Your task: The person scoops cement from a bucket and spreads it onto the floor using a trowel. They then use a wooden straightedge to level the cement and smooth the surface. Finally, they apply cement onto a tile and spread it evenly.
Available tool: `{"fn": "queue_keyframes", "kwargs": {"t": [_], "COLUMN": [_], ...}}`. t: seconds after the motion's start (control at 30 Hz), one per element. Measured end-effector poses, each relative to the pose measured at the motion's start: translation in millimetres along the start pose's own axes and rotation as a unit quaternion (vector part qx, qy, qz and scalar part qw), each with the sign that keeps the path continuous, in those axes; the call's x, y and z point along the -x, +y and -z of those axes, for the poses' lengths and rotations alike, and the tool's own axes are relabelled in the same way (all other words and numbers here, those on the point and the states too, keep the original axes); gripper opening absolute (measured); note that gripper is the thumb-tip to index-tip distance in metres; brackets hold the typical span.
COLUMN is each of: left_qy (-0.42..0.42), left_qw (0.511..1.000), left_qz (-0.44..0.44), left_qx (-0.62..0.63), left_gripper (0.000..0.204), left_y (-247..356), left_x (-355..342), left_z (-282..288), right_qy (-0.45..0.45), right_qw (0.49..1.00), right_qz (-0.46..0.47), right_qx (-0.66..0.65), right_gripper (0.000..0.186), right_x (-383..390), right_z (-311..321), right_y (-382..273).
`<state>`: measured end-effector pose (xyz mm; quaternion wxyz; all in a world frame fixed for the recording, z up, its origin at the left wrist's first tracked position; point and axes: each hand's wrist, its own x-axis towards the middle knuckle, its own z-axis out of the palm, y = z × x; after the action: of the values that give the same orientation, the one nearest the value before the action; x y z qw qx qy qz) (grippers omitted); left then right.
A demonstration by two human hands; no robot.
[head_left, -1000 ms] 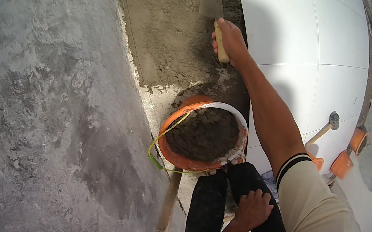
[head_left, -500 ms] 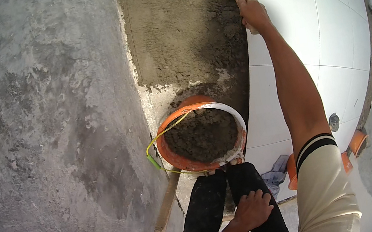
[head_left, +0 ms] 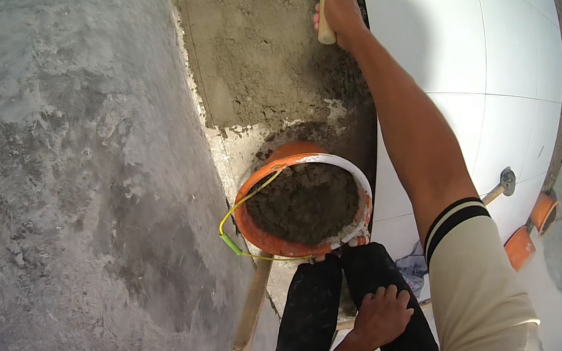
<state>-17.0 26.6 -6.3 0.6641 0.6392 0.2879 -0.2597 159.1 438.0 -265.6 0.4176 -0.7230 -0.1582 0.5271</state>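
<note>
- The right hand point(head_left: 343, 10), towards one o'clock from the bucket, is wrapped around the wooden handle of a trowel point(head_left: 324, 25).
- The trowel lies over the wet mortar bed point(head_left: 248, 47), near its right edge. Its blade points roughly to twelve o'clock and blends with the grey mortar, so whether it presses in or skims above I cannot tell.
- The left hand point(head_left: 383, 318), well apart from the right, rests palm down on the right trouser leg point(head_left: 377, 271), fingers loosely bent, with nothing visible in its grasp.
- The orange bucket point(head_left: 253, 232) stands at six o'clock from the bed, just in front of the knees, with grey mortar inside; its yellow wire handle point(head_left: 231, 245) droops at nine o'clock.
- White floor tiles point(head_left: 433, 38) border the bed at three o'clock; a hammer point(head_left: 508, 180) lies on them, at about three o'clock from the bucket.
- The step in hand looks like spreading and levelling the mortar. A further stroke would call for a shallow, even blade angle and care beside the tile edge.
</note>
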Motion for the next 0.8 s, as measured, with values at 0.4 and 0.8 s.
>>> {"fn": "queue_keyframes", "kwargs": {"t": [0.4,0.8], "left_qy": [0.074,0.113], "left_qw": [0.997,0.993], "left_qz": [-0.002,0.014], "left_qx": [-0.01,0.036], "left_gripper": [0.038,0.041], "left_y": [6,-5], "left_x": [4,-11], "left_z": [-15,-99], "right_qy": [-0.078,-0.164], "right_qw": [0.969,0.832], "right_qz": [0.014,-0.027], "right_qx": [0.232,0.53], "right_gripper": [0.05,0.038], "right_x": [130,447], "right_z": [49,137], "right_y": [0,78]}}
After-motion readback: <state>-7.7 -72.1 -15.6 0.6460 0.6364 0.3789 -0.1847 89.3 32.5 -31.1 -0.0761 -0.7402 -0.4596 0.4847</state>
